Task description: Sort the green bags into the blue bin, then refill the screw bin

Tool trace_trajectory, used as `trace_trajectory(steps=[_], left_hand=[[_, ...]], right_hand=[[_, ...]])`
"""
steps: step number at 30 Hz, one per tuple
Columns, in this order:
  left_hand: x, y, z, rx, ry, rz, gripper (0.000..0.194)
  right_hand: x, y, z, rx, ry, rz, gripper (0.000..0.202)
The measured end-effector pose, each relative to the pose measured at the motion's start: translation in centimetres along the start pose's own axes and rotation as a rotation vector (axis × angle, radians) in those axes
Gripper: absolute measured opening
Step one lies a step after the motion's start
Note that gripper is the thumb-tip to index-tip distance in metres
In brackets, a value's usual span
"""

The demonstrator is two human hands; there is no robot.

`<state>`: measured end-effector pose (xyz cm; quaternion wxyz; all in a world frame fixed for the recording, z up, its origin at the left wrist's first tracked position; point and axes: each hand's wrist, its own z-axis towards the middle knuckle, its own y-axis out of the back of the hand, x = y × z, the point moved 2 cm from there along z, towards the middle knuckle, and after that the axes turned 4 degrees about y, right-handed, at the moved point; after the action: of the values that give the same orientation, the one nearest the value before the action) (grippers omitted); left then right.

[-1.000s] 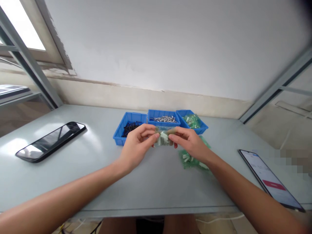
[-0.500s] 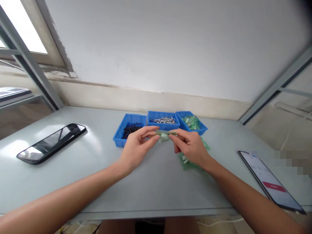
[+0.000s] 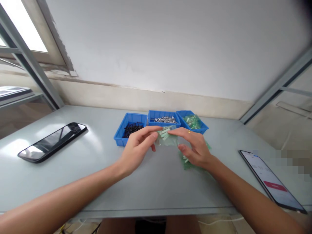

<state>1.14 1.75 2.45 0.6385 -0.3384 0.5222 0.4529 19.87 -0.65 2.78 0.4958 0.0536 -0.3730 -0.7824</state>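
Observation:
A small clear greenish plastic bag with several pale stick-like pieces inside is spread out between my hands above the table. My left hand pinches its left side between thumb and fingers. From the other side, my right hand reaches over with thumb and index finger apart; the index fingertip touches the bag's upper part. Partly hidden under my right hand, more green bags with white pieces lie on the table.
Three blue bins stand near the wall: a left bin with black screws, a middle bin with silver screws or nails, and a right bin with green bags. A dark phone-like device lies left, a lit phone right.
The bag, earlier stretched narrow with its top edge held by both hands, now hangs flatter and shows its contents. My right thumb has come away from it and the right fingers have spread.

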Motion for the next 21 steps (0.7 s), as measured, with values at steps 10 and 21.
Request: trace_trajectory(steps=[10,21], left_hand=[[1.0,-0.1,0.1,0.024,-0.109,0.081,0.032],[0.6,0.0,0.3,-0.023,-0.070,0.060,0.033]], right_hand=[[-0.4,-0.7,0.0,-0.089,-0.127,-0.069,0.033],[-0.7,-0.7,0.0,-0.084,-0.318,0.237,0.047]])
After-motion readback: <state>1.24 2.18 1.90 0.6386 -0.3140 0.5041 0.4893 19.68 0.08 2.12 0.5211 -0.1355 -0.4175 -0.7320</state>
